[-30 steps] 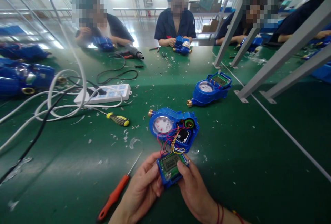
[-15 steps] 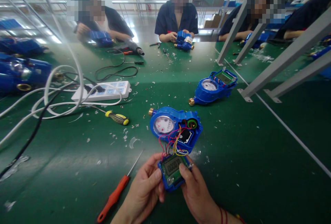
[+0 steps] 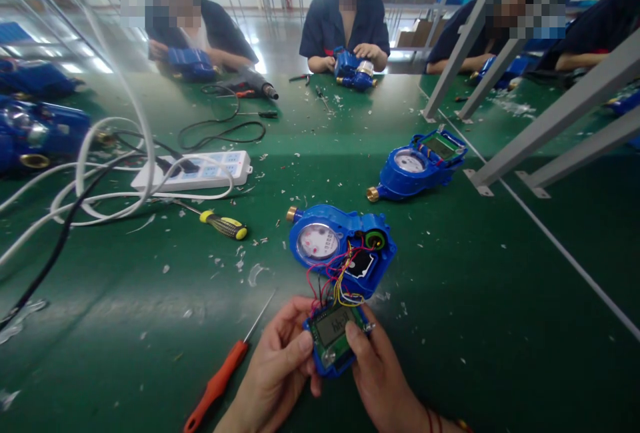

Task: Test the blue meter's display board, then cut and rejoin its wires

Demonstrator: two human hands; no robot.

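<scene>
Between my two hands is a display module (image 3: pixel 334 334), a green circuit board with an LCD in a blue frame. My left hand (image 3: pixel 280 359) grips its left edge, thumb on the rim. My right hand (image 3: pixel 377 366) holds the right side, its thumb lying over the screen's right part. Dark characters show on the LCD. Pink, yellow, white and black wires (image 3: pixel 345 279) run from the module's top into an opened blue water meter (image 3: pixel 327 216) lying just beyond, with a round dial and a brass end. An orange-handled screwdriver (image 3: pixel 220 376) lies left of my left hand.
A second blue meter (image 3: pixel 407 176) lies farther right near grey metal posts (image 3: pixel 530 106). On the left are a yellow-black screwdriver (image 3: pixel 225 225), a white power strip (image 3: pixel 200 171) and looping cables. Plastic scraps dot the green table (image 3: pixel 450 326). Co-workers handle blue meters across it.
The LCD has switched from a row of zero-like digits to fewer, different characters. My grip on the module is nearly the same. Across the table, the middle co-worker's hand has shifted on a meter.
</scene>
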